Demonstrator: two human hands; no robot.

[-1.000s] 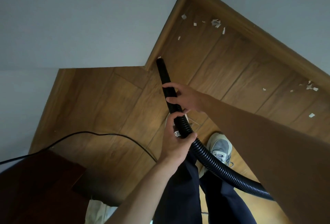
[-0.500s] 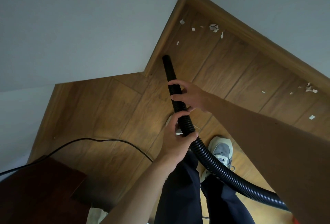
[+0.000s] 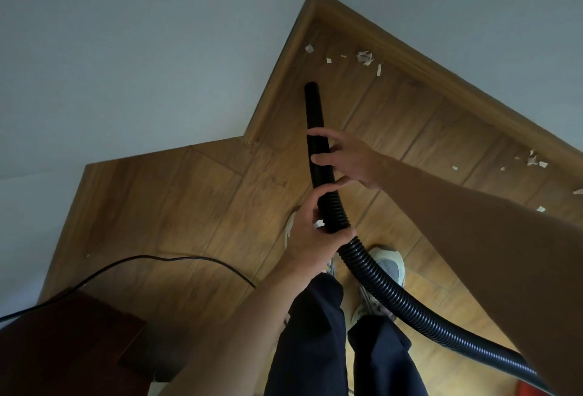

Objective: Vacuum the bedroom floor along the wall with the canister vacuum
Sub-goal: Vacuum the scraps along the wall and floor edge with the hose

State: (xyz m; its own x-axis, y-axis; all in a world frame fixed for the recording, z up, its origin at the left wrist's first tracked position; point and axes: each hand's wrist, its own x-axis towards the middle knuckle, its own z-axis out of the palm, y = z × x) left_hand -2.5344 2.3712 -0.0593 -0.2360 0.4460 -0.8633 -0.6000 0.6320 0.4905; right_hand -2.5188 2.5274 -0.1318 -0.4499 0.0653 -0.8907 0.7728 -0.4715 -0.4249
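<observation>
Left hand (image 3: 312,238) and right hand (image 3: 350,159) grasp the black ribbed plastic vacuum hose (image 3: 378,280), whose tip has advanced beyond them toward white paper scraps (image 3: 365,57), not yet reached.

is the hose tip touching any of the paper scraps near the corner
Apart. The head view shows a strip of bare wood floor between the hose tip and the nearest of the paper scraps.

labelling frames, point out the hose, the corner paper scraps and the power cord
hose (image 3: 311,88), head view, its open end
paper scraps (image 3: 365,57), head view, the biggest crumpled piece
power cord (image 3: 176,258), head view, its arc over the floor
</observation>
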